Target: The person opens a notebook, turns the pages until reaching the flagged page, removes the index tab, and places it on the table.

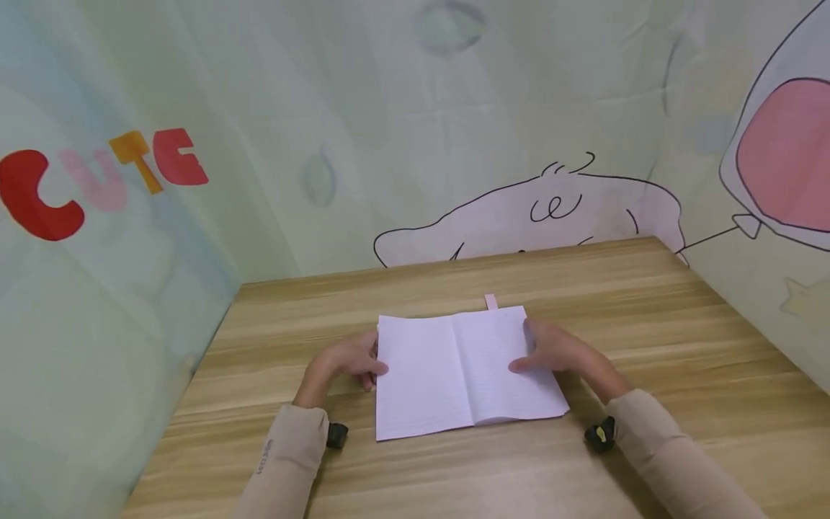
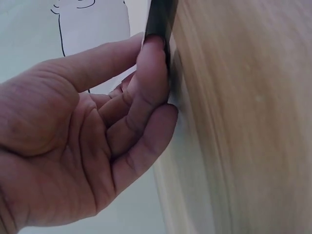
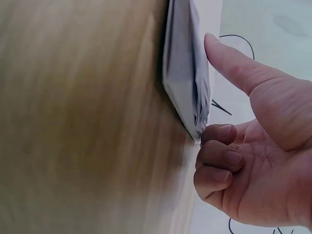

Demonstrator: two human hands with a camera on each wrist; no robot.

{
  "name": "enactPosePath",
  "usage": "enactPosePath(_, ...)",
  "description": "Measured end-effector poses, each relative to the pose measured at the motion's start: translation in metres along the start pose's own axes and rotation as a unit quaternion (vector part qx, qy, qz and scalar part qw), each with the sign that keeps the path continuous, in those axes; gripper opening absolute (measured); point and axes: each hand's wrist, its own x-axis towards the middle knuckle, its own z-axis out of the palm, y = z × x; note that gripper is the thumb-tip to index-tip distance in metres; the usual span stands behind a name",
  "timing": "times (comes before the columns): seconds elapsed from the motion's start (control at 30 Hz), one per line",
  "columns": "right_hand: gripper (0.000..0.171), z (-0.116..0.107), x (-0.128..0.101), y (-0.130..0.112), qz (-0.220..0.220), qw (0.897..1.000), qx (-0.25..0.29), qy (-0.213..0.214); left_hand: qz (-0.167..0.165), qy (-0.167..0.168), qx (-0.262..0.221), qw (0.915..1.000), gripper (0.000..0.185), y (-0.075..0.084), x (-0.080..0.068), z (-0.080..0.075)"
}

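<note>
White lined pages of an open notebook (image 1: 463,371) lie flat on the wooden worktop (image 1: 648,317) in the head view, a pink ribbon (image 1: 491,301) poking out at its far edge. The left hand (image 1: 346,360) touches its left edge, the right hand (image 1: 558,349) rests on the right page.

From the left wrist, loosely bent fingers (image 2: 146,92) press the notebook's dark edge (image 2: 158,24).

From the right wrist, curled fingers (image 3: 219,156) meet the page stack (image 3: 187,73), thumb (image 3: 229,61) lying over it.
</note>
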Motion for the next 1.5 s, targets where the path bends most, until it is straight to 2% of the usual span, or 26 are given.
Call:
enactPosePath(0.2, 0.083, -0.005, -0.004, -0.001, 0.018, 0.999, -0.039, 0.004, -0.005, -0.003, 0.008, 0.9999, 0.025, 0.007, 0.006, -0.001)
enactPosePath(0.47, 0.085, -0.011, -0.007, -0.010, -0.011, 0.995, -0.099, 0.013, -0.013, -0.016, 0.016, 0.9997, 0.023, 0.014, 0.006, -0.007)
enactPosePath(0.63, 0.078, -0.010, -0.006, -0.013, -0.008, 0.997, -0.078, 0.022, -0.007, -0.023, -0.001, 0.9997, 0.024, 0.014, 0.009, -0.009)
enactPosePath(0.77, 0.071, -0.009, -0.006, -0.011, 0.012, 0.998, -0.053, 0.035, 0.005, -0.028, -0.015, 0.9995, 0.025, 0.012, 0.012, -0.007)
enactPosePath(0.93, 0.059, -0.010, -0.009, -0.007, 0.033, 0.998, -0.028, 0.055, 0.010, -0.006, -0.029, 0.9995, 0.025, 0.011, 0.011, -0.002)
enactPosePath(1.1, 0.058, -0.016, -0.011, -0.013, 0.047, 0.997, 0.022, 0.052, 0.015, 0.025, -0.027, 0.9992, 0.026, 0.005, 0.008, 0.002)
enactPosePath(1.27, 0.060, -0.020, -0.005, -0.022, 0.028, 0.996, 0.075, 0.047, 0.011, 0.050, -0.031, 0.9982, 0.024, -0.004, 0.003, 0.005)
enactPosePath(1.37, 0.058, -0.022, -0.002, -0.027, 0.023, 0.995, 0.087, 0.045, 0.012, 0.055, -0.038, 0.9977, 0.024, -0.007, 0.000, 0.006)
enactPosePath(1.5, 0.057, -0.026, -0.003, -0.031, 0.046, 0.994, 0.094, 0.041, 0.016, 0.051, -0.046, 0.9975, 0.024, -0.009, -0.003, 0.006)
